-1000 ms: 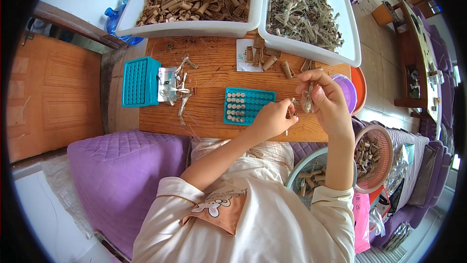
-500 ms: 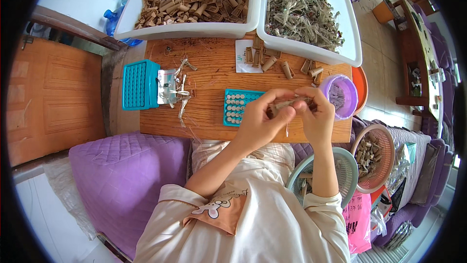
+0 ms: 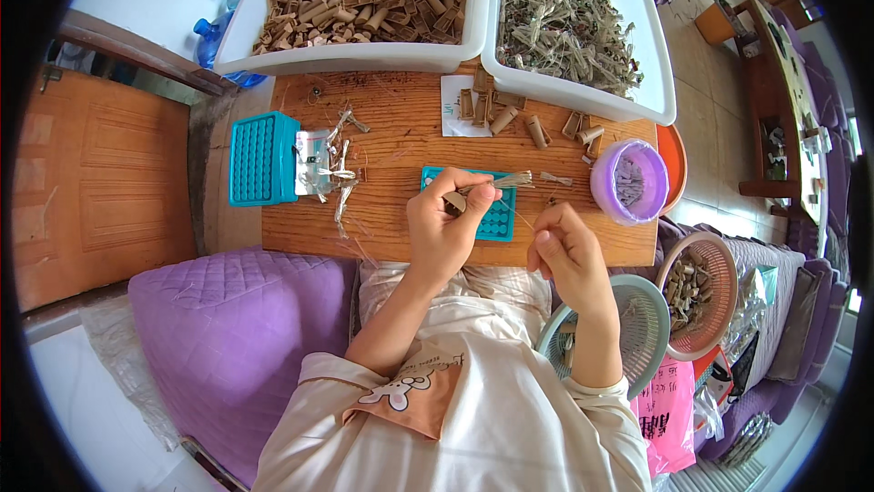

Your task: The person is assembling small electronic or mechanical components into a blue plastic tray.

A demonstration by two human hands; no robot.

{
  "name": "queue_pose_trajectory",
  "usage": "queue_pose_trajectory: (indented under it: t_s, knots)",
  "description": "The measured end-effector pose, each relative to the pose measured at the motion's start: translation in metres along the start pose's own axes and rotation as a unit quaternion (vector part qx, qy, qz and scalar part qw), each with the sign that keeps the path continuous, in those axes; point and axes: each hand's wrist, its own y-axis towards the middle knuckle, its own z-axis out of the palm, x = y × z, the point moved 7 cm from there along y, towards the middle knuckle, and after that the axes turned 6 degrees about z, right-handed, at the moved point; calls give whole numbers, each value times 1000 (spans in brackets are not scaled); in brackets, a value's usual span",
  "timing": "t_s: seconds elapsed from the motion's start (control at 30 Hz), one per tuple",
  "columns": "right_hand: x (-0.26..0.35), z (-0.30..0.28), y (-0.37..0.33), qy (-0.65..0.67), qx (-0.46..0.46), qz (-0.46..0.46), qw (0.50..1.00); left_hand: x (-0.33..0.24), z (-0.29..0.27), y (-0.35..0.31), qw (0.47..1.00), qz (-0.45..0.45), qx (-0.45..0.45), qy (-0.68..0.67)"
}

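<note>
Left hand [image 3: 443, 228] is pinching a small brown tube with a thin silvery strip [image 3: 508, 181] sticking out, held just above the teal hole tray [image 3: 499, 219] at the tabletop's [image 3: 401, 142] front edge; right hand [image 3: 563, 251] is hovering beside it, fingers pressed together on what looks like a fine thread, hard to tell. Strip could be slipping out or bending if the pinch is loosening, and the thread is snagging easily. Loose strips [image 3: 332, 173], a second teal tray [image 3: 262, 158], scattered tubes [image 3: 537, 128] and a purple cup [image 3: 628, 181] are crowding the work spot.

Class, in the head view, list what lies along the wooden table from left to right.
Teal tray → heap of small silvery packets → left hand → right hand → purple cup.
</note>
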Motion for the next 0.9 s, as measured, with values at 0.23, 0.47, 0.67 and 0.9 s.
queue_pose_trajectory:
  t_s: [0.23,0.47,0.67,0.9]
  knots:
    - [14,9,-17,-64,5,-77,995,6,-1,-2,998,26,5,58]
    - [68,-8,-18,-251,-96,-257,928,-20,21,-14,952,159,145,219]
    - [43,-3,29,-215,5,-176,961,-27,7,-31,984,144,106,8]
    - [36,41,-3,-185,110,-197,957,-29,-13,-15,954,222,3,201]
